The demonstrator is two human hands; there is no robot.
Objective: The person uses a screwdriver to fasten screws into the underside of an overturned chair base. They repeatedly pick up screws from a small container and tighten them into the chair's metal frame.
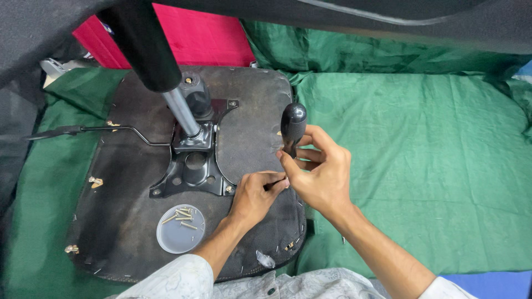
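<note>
A thin bent lever lay well to the left of the fingers, across the upturned seat underside. Nearer, below and left of them, a shallow grey lid held loose screws. Up and left of the fingers stood the black metal bracket with its steel post.

The left hand was pinched narrow, thumb and forefinger tips closed together at the foot of the tool (whatever they gripped there was too small to tell). Touching it from the right, the right hand curled its fingers tight round the screwdriver, whose black handle stood upright above them.

Just below the fingers ran the seat's front edge; to their right the green cloth spread wide and bare.
</note>
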